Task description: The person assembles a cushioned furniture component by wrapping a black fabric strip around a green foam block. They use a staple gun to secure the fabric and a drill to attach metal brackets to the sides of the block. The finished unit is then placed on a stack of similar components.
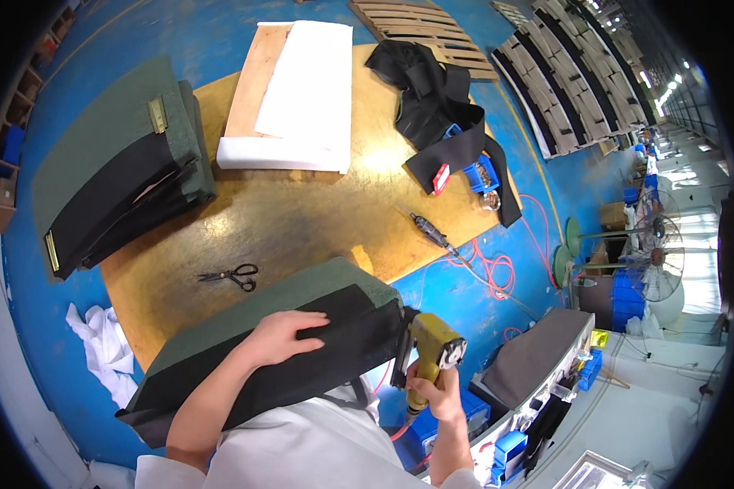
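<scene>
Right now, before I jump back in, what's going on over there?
A person stands at a table with a green-and-black covered panel at its near edge. Their left hand lies spread on the panel's black strip, while the right hand grips a yellow fastening gun, its nose at the panel's right end; contact is hard to tell. Black-handled scissors lie beyond the panel, unheld.

No lettering, label, number or sign can be read here.
</scene>
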A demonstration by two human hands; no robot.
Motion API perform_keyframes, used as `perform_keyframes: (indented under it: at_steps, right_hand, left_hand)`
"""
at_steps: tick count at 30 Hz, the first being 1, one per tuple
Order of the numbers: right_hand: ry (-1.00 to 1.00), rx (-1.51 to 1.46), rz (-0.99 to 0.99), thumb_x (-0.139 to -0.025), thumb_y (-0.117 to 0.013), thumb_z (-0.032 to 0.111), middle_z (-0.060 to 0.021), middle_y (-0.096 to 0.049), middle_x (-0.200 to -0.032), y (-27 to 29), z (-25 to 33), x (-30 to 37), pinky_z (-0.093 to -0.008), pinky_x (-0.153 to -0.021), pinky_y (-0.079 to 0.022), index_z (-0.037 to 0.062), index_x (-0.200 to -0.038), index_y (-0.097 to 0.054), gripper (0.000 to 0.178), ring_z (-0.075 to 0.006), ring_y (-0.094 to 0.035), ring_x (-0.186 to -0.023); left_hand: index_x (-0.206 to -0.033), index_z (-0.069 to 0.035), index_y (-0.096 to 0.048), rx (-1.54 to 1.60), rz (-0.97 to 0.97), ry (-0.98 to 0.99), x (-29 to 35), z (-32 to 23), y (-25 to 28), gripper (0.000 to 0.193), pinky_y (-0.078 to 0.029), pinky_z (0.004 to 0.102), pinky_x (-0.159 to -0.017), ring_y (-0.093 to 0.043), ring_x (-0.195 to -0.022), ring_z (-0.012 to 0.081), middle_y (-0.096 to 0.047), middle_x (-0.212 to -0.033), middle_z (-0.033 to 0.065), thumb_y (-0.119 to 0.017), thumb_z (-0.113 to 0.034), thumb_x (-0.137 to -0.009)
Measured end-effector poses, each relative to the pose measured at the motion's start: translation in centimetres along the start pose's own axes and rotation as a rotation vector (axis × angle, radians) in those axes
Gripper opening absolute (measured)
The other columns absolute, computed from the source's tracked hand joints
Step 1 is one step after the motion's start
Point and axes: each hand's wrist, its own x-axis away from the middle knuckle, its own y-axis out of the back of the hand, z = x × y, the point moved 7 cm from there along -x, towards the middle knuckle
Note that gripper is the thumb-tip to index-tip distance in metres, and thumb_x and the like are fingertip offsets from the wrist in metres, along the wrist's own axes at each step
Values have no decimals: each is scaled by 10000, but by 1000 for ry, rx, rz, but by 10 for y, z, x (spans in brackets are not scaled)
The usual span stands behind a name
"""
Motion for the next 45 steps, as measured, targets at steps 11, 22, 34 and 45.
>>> perform_keyframes:
  at_steps: [11, 22, 34, 45]
  right_hand:
    - [508, 1134, 12, -775, -817, 156, -169, -654, -902, -99, 24, -44, -421, -609, -547, -131, -1517, -291, 954, -343, -660, -743]
    - [623, 1355, -233, -777, -766, 31, -248, -520, -1404, -157, 4, -47, -469, -1070, -458, 33, -1560, -374, 875, -417, -518, -1280]
    - [965, 1116, -91, -776, -647, -67, -203, -636, -1252, -342, 12, 16, -517, -1069, -453, 21, -1187, -651, 421, -408, -576, -1220]
    - [1053, 981, 643, -759, -798, 49, -36, -630, -902, -535, -42, 80, -386, -721, -467, 64, -898, -682, 181, -258, -598, -830]
  left_hand:
    - [-1095, -24, -717, -501, -634, 441, 253, 34, 32, 342, -524, 435, -946, -661, -1100, 343, -716, -1166, 145, -780, -248, -844]
    - [-1183, -35, -677, -868, -1146, 612, 475, 100, 72, 381, -486, 483, -1021, -605, -1199, 382, -632, -1319, 162, -787, -142, -835]
    - [-999, -29, -694, -76, -1352, 291, 506, 192, 104, 159, -545, 321, -694, -701, -785, 214, -715, -842, 91, -761, -25, -855]
    - [-1101, -9, -680, 113, -1233, 192, 499, 199, 106, 173, -481, 359, -819, -622, -881, 223, -652, -881, 55, -670, -34, -929]
